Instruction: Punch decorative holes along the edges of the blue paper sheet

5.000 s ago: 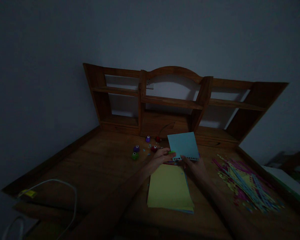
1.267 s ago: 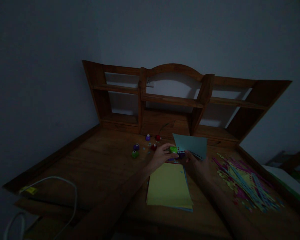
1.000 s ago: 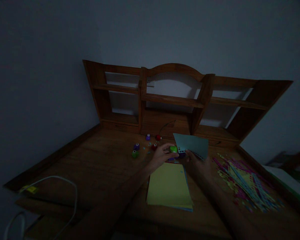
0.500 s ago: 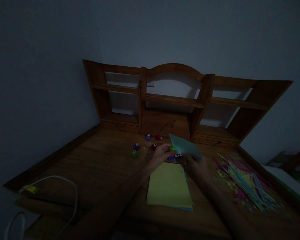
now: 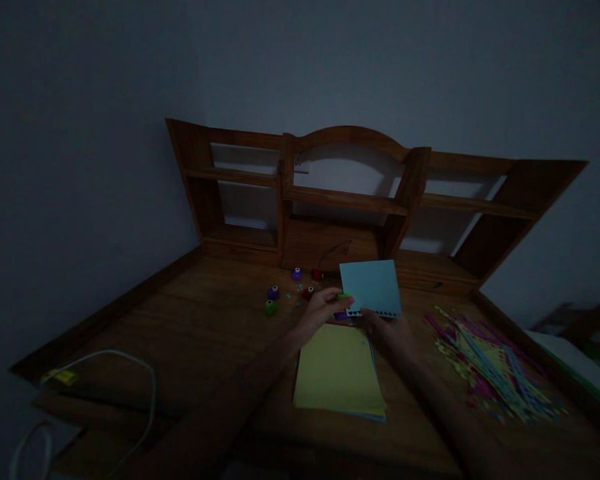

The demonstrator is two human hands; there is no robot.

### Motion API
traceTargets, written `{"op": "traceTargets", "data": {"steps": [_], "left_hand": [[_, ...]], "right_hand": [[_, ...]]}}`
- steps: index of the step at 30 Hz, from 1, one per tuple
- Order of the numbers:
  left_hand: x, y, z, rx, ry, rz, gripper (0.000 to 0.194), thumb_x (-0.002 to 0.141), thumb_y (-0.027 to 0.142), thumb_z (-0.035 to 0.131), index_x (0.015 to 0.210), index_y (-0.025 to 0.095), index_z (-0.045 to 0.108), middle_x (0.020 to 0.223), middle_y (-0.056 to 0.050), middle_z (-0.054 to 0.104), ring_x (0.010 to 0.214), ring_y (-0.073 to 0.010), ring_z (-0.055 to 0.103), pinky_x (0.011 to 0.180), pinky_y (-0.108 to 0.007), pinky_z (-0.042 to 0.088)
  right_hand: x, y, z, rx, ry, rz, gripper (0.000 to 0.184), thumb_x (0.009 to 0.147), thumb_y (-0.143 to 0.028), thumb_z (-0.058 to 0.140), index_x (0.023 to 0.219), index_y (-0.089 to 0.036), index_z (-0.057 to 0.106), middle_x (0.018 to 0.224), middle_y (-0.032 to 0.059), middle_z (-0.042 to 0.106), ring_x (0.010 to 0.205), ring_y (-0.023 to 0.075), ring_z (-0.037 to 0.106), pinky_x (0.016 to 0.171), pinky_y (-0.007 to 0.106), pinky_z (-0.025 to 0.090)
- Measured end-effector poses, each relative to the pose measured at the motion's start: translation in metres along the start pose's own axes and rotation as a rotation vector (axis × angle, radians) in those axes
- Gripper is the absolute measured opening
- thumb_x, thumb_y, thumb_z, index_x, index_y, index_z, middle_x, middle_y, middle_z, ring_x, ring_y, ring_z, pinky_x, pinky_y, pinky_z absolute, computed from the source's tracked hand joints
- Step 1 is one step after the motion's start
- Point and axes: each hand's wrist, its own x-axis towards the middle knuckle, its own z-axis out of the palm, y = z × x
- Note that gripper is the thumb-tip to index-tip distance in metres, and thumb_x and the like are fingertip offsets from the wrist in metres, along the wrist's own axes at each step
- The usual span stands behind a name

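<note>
My left hand [image 5: 320, 313] is closed around a small green paper punch [image 5: 345, 295], whose body mostly hides behind the fingers. A light blue sheet of paper [image 5: 373, 283] is pinched at its lower edge by my right hand [image 5: 387, 331]. A row of small dark punched holes runs along that edge. The sheet's left side meets the green punch; whether it sits in the slot I cannot tell. Just below the hands lies a purple punch [image 5: 340, 316], partly covered. Under that, nearer me, is a stack of yellow paper [image 5: 337, 373] with blue sheets beneath.
Several punches lie left of my hands, among them a green one [image 5: 270, 307], a purple one [image 5: 273, 293] and a red one [image 5: 308, 293], with paper bits around. Coloured paper strips [image 5: 495, 367] are heaped at right. A wooden shelf [image 5: 345, 196] stands behind; a white cable [image 5: 150, 387] hangs at left.
The blue sheet has turned from a slanted, tilted pose to face me squarely, showing its punched edge. My right hand has shifted slightly with it; the left has hardly moved.
</note>
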Motion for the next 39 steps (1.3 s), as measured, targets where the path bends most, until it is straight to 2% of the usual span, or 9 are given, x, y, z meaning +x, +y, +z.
{"op": "traceTargets", "data": {"steps": [6, 13, 28, 39], "left_hand": [[-0.001, 0.002, -0.001, 0.051, 0.017, 0.008, 0.039, 0.070, 0.045, 0.078, 0.094, 0.016, 0.070, 0.098, -0.010, 0.069, 0.085, -0.0200, 0.062, 0.074, -0.029, 0.047], [-0.001, 0.001, -0.003, 0.036, 0.009, 0.000, 0.040, 0.071, 0.046, 0.077, 0.094, 0.015, 0.070, 0.095, -0.010, 0.069, 0.078, -0.0182, 0.062, 0.070, -0.028, 0.046], [0.001, -0.003, -0.005, 0.032, -0.006, -0.012, 0.039, 0.070, 0.048, 0.077, 0.091, 0.015, 0.070, 0.092, -0.008, 0.068, 0.081, -0.0192, 0.062, 0.072, -0.029, 0.047], [0.000, -0.001, -0.004, 0.033, -0.015, 0.012, 0.037, 0.071, 0.046, 0.077, 0.091, 0.015, 0.071, 0.093, -0.009, 0.069, 0.080, -0.0191, 0.062, 0.071, -0.028, 0.047]], "right_hand": [[-0.002, -0.005, -0.001, -0.006, -0.025, 0.051, 0.032, 0.073, -0.045, 0.072, 0.085, -0.018, 0.062, 0.080, 0.0065, 0.071, 0.068, 0.0218, 0.063, 0.063, 0.031, 0.049], [-0.004, -0.015, 0.002, 0.003, -0.023, 0.071, 0.030, 0.072, -0.044, 0.073, 0.077, -0.018, 0.059, 0.066, 0.0028, 0.067, 0.056, 0.0183, 0.058, 0.053, 0.028, 0.045], [-0.007, -0.020, 0.004, 0.036, -0.027, 0.062, 0.032, 0.074, -0.048, 0.071, 0.068, -0.019, 0.057, 0.058, 0.0014, 0.063, 0.052, 0.0167, 0.054, 0.052, 0.028, 0.043], [-0.004, -0.017, 0.001, -0.001, -0.047, 0.051, 0.031, 0.074, -0.046, 0.072, 0.070, -0.019, 0.058, 0.058, 0.0013, 0.063, 0.053, 0.0172, 0.056, 0.052, 0.028, 0.043]]}}
